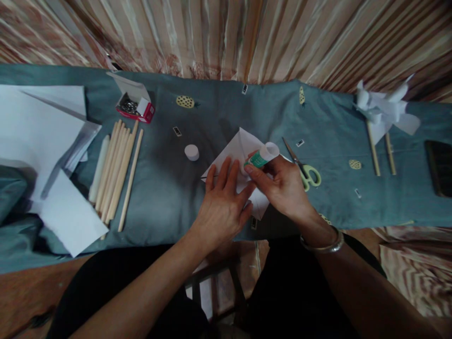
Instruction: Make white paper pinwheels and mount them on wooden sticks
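A square of white paper (231, 149) with crease lines lies turned cornerwise on the cloth. My left hand (222, 202) rests on its left part, fingers spread and pressing it down. In my right hand (284, 181) is a green and white glue stick (261, 156), tilted, with its lower end at the middle of the paper; my fingers hide that end. The white glue cap (191, 152) stands apart, left of the paper. Just right of my right hand lie scissors (305, 169) with light green handles, partly hidden by the hand.
Left lie several wooden sticks (118, 165), a white rod (100, 167), white paper sheets (38, 127) and an opened red box (136, 106) of small metal pieces. White paper pinwheels (383, 108) on sticks and a dark phone-like object (439, 167) are right. Curtains (219, 37) hang behind.
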Demonstrator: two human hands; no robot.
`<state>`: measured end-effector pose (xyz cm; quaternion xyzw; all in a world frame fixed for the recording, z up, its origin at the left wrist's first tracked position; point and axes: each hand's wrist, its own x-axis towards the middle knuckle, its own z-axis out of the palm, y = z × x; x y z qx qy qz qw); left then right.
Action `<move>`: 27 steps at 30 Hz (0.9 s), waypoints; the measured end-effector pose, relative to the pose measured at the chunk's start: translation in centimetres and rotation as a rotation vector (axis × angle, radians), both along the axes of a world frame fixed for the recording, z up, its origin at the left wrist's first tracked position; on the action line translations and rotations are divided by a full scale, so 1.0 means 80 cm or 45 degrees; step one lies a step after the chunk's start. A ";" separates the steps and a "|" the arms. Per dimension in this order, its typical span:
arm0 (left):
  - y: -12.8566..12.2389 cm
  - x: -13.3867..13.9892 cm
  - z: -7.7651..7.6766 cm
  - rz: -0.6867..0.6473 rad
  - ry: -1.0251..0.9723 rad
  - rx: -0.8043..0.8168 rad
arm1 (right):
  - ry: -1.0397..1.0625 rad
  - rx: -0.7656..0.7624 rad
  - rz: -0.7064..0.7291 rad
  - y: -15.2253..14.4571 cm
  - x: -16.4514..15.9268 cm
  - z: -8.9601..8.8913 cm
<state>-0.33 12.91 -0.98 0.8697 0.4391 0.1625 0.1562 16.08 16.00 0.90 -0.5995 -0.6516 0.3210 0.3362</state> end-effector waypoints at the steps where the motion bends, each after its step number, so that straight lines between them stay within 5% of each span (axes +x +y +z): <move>1: 0.000 0.000 0.000 0.002 -0.004 -0.001 | -0.011 0.007 0.009 0.000 0.000 0.001; 27: -0.001 -0.001 -0.003 0.000 -0.001 0.026 | -0.109 0.036 0.129 -0.009 0.004 0.012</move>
